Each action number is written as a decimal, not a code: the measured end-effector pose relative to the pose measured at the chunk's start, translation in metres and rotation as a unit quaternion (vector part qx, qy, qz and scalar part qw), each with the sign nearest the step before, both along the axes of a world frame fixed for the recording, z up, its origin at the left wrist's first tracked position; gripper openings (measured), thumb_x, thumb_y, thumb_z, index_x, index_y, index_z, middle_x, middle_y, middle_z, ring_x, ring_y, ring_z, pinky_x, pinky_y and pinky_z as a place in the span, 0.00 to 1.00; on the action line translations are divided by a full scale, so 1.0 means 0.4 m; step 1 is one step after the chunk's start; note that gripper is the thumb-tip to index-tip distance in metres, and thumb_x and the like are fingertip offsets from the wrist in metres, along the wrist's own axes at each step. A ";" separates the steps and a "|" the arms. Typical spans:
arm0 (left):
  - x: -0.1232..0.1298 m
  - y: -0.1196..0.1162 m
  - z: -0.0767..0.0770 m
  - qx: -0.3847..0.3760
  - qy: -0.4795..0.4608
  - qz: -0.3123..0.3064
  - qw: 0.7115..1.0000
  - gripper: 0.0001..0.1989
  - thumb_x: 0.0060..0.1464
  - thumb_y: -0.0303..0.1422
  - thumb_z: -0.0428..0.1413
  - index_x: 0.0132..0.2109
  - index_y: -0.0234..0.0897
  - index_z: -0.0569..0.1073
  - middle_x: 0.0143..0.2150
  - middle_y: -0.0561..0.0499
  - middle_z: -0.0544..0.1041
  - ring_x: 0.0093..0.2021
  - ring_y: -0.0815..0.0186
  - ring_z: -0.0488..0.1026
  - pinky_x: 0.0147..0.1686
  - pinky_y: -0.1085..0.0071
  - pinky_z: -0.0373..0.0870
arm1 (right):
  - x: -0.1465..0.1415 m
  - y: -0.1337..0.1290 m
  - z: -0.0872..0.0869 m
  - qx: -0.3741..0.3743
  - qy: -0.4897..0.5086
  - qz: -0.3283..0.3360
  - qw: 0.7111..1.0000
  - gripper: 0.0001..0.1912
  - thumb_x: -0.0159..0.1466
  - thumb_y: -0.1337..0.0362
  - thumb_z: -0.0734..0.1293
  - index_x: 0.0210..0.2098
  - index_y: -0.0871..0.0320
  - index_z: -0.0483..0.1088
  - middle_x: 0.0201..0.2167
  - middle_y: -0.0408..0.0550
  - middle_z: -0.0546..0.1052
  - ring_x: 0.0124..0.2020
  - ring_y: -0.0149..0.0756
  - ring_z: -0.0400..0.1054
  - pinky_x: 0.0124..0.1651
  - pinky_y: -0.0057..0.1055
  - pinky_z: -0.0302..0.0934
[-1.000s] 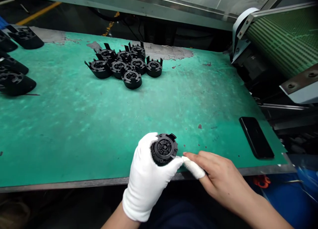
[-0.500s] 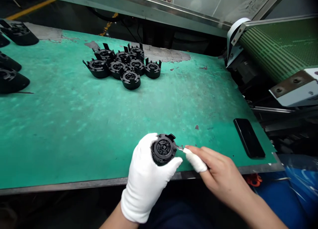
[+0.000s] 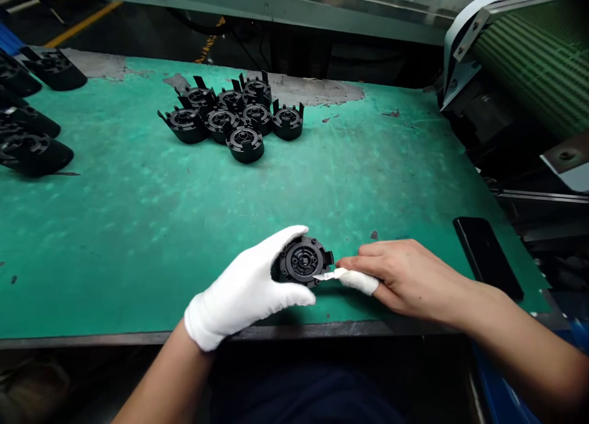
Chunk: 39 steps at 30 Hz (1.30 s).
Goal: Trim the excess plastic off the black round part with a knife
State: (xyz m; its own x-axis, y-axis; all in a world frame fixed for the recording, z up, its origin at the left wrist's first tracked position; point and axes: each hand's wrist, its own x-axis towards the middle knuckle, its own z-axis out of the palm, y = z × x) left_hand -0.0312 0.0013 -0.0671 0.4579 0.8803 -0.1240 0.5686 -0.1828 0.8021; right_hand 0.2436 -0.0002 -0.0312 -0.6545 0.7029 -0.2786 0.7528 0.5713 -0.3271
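My left hand (image 3: 246, 292), in a white glove, grips a round black plastic part (image 3: 304, 261) just above the green table's near edge. My right hand (image 3: 405, 277) is bare except for a white wrap on one finger. It holds a small white blade (image 3: 326, 277) whose tip touches the lower right rim of the part. A cluster of several similar round black parts (image 3: 234, 117) sits at the far middle of the table.
Larger black moulded pieces (image 3: 27, 135) lie along the left edge. A black phone (image 3: 488, 258) rests near the right front corner. A green conveyor belt (image 3: 534, 62) rises at the right. The green mat (image 3: 138, 227) is worn at the back.
Both hands have shifted slightly farther onto the table with the part. The blade tip has moved from the part's right side to its lower right rim. The camera view has tilted.
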 end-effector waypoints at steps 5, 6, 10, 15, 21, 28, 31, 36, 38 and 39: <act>0.001 0.008 -0.003 -0.011 -0.012 -0.008 1.000 0.44 0.45 0.50 0.69 0.66 0.50 0.62 0.65 0.50 0.71 0.64 0.54 0.70 0.65 0.58 0.68 | -0.002 0.005 -0.007 0.001 -0.010 0.002 1.000 0.20 0.67 0.69 0.62 0.54 0.46 0.73 0.32 0.42 0.76 0.33 0.38 0.71 0.31 0.32 0.54; 0.003 0.007 -0.002 -0.014 -0.011 -0.006 1.000 0.44 0.45 0.49 0.69 0.66 0.51 0.62 0.65 0.51 0.71 0.64 0.55 0.70 0.64 0.59 0.68 | -0.001 -0.003 -0.011 0.006 -0.012 -0.006 1.000 0.21 0.67 0.70 0.62 0.55 0.46 0.73 0.32 0.42 0.76 0.34 0.38 0.71 0.32 0.33 0.54; 0.013 -0.002 0.000 -0.025 -0.003 0.014 1.000 0.42 0.46 0.44 0.71 0.65 0.52 0.62 0.64 0.54 0.71 0.63 0.59 0.70 0.64 0.63 0.67 | -0.002 -0.047 -0.030 0.055 -0.024 -0.058 0.997 0.22 0.67 0.69 0.62 0.58 0.47 0.71 0.34 0.43 0.75 0.35 0.41 0.70 0.32 0.36 0.53; 0.022 -0.015 -0.006 -0.023 -0.004 0.040 0.999 0.42 0.47 0.41 0.70 0.66 0.51 0.61 0.64 0.52 0.71 0.62 0.57 0.70 0.65 0.59 0.66 | 0.002 -0.079 -0.048 0.075 -0.004 -0.101 0.992 0.22 0.69 0.68 0.60 0.60 0.50 0.70 0.36 0.44 0.75 0.38 0.41 0.71 0.35 0.37 0.55; 0.020 -0.015 -0.011 -0.009 -0.005 0.036 0.999 0.42 0.47 0.42 0.70 0.66 0.51 0.62 0.64 0.51 0.70 0.63 0.56 0.70 0.66 0.57 0.67 | 0.017 -0.067 -0.053 0.056 0.038 -0.080 0.994 0.21 0.69 0.69 0.59 0.59 0.50 0.70 0.37 0.44 0.76 0.37 0.38 0.71 0.36 0.35 0.57; 0.039 -0.036 -0.013 0.011 0.000 0.071 0.997 0.39 0.50 0.41 0.68 0.66 0.49 0.60 0.64 0.50 0.71 0.63 0.56 0.70 0.65 0.57 0.67 | 0.001 -0.090 -0.068 0.101 -0.002 -0.123 0.987 0.22 0.68 0.70 0.60 0.60 0.51 0.70 0.37 0.46 0.76 0.40 0.42 0.71 0.36 0.35 0.57; 0.047 -0.044 -0.015 0.023 0.009 0.086 0.996 0.37 0.52 0.41 0.66 0.66 0.49 0.60 0.64 0.51 0.70 0.63 0.58 0.69 0.65 0.58 0.67 | -0.001 -0.096 -0.083 0.111 0.011 -0.134 0.985 0.24 0.67 0.71 0.61 0.60 0.52 0.70 0.37 0.47 0.76 0.38 0.41 0.70 0.37 0.34 0.58; 0.052 -0.044 -0.011 0.040 0.003 0.083 0.996 0.34 0.54 0.40 0.64 0.65 0.48 0.60 0.64 0.51 0.70 0.63 0.60 0.69 0.66 0.58 0.65 | 0.008 -0.059 -0.090 0.092 0.033 -0.128 0.987 0.23 0.67 0.70 0.62 0.60 0.51 0.71 0.41 0.48 0.78 0.41 0.42 0.72 0.40 0.34 0.60; 0.056 -0.050 -0.012 0.040 -0.007 0.090 0.995 0.34 0.55 0.40 0.64 0.65 0.47 0.60 0.65 0.50 0.69 0.64 0.59 0.68 0.67 0.57 0.64 | 0.011 -0.048 -0.081 0.080 0.047 -0.120 0.988 0.21 0.68 0.70 0.61 0.58 0.50 0.72 0.43 0.47 0.79 0.43 0.42 0.73 0.41 0.34 0.61; 0.059 -0.055 -0.014 0.038 -0.012 0.097 0.994 0.35 0.54 0.40 0.64 0.65 0.47 0.60 0.66 0.50 0.69 0.64 0.58 0.68 0.67 0.56 0.64 | 0.012 -0.047 -0.075 0.073 0.057 -0.119 0.989 0.21 0.68 0.69 0.61 0.58 0.50 0.72 0.44 0.46 0.80 0.43 0.41 0.74 0.42 0.33 0.62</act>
State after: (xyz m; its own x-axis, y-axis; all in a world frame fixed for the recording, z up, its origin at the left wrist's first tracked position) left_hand -0.0076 -0.0208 -0.0728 0.2797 0.9591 -0.0441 0.5798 -0.1321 0.8039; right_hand 0.2483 -0.0191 -0.0614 -0.4867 0.8680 -0.0980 0.8349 0.4292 -0.3446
